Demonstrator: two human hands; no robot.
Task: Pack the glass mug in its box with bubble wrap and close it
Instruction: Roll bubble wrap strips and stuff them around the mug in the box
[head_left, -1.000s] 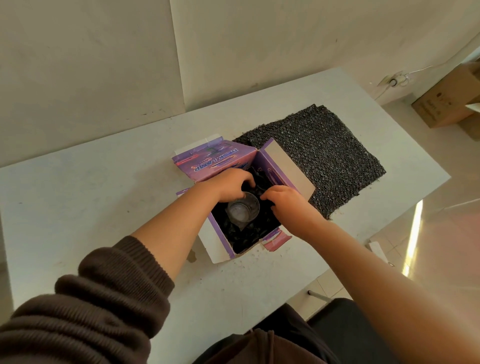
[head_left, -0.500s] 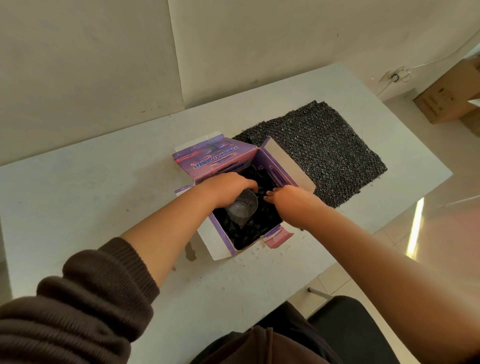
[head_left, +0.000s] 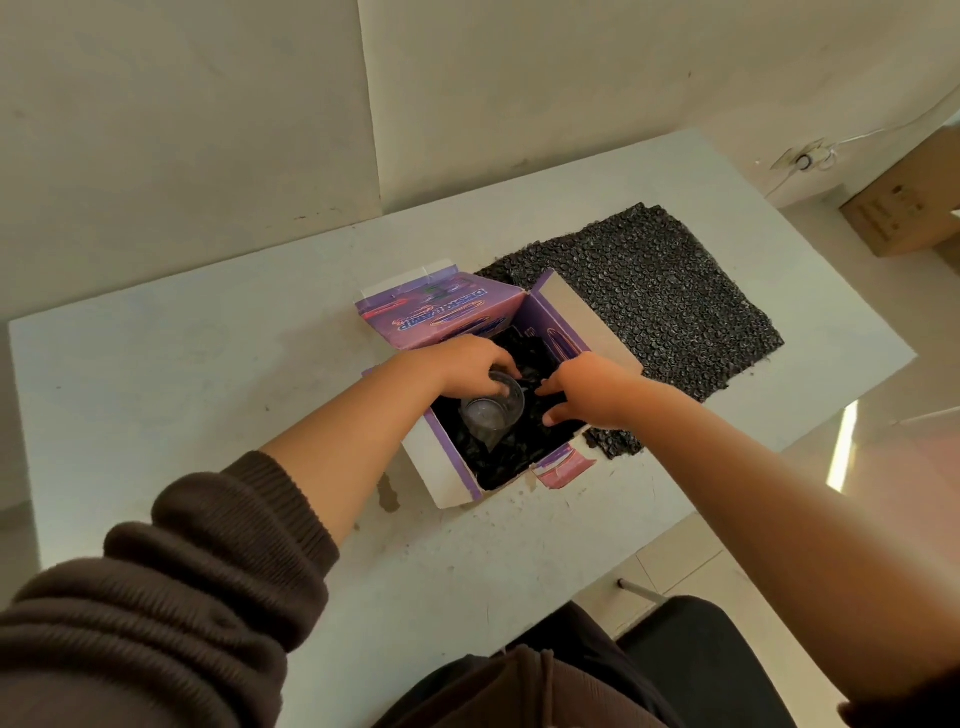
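Observation:
A purple and white cardboard box (head_left: 447, 470) stands open on the white table (head_left: 208, 374), its flaps spread outward. Black bubble wrap (head_left: 506, 452) lines its inside. A clear glass mug (head_left: 491, 410) sits upright in the wrap. My left hand (head_left: 462, 364) grips the mug's far rim with curled fingers. My right hand (head_left: 587, 389) reaches into the box from the right, fingers spread and pressing the black wrap beside the mug. The mug's base is hidden by the wrap.
A flat sheet of black bubble wrap (head_left: 654, 296) lies on the table behind and right of the box, partly under it. The wall runs close behind the table. A brown carton (head_left: 904, 213) stands on the floor at the far right.
My right hand has let go of the mug's rim and moved right, spreading onto the wrap. My left hand has stayed on the mug.

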